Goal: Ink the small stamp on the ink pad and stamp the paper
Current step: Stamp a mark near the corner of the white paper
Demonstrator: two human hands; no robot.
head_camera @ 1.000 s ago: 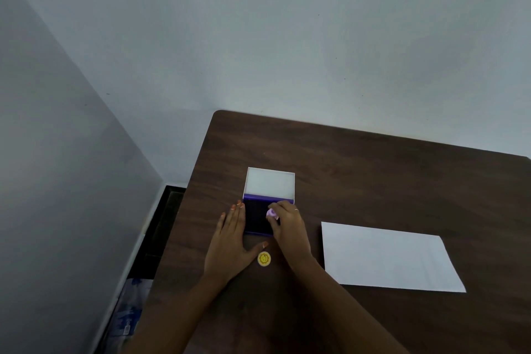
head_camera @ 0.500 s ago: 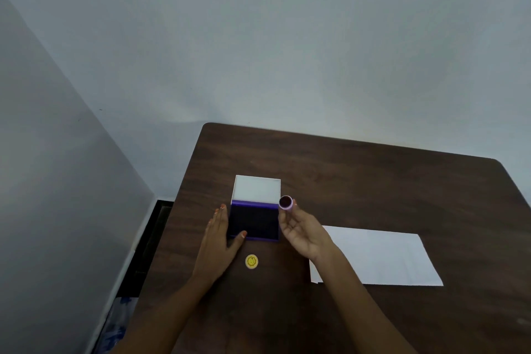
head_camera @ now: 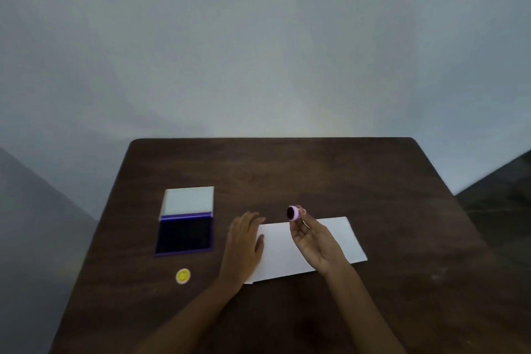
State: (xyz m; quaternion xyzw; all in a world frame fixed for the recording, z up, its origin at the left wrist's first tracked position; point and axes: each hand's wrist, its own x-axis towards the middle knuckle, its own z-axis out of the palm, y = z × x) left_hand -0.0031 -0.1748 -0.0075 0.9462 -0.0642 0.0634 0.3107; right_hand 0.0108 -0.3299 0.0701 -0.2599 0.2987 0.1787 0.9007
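Note:
My right hand (head_camera: pixel 314 241) holds a small pink round stamp (head_camera: pixel 293 213) by the fingertips above the white paper (head_camera: pixel 339 241), its dark inked face turned towards me. The paper lies on the dark wooden table (head_camera: pixel 316 169). My left hand (head_camera: pixel 244 241) rests flat, fingers apart, on the paper's left edge. The ink pad (head_camera: pixel 185 234) sits open to the left, dark purple pad near me, white lid (head_camera: pixel 188 200) folded back.
A small yellow smiley disc (head_camera: pixel 183 276) lies on the table in front of the ink pad. Grey walls surround the table. Dark floor shows past the table's right edge (head_camera: pixel 500 201).
My right hand lifted the stamp off the ink pad and carried it right, over the paper. My left hand left the ink pad's side and now lies on the paper's left edge.

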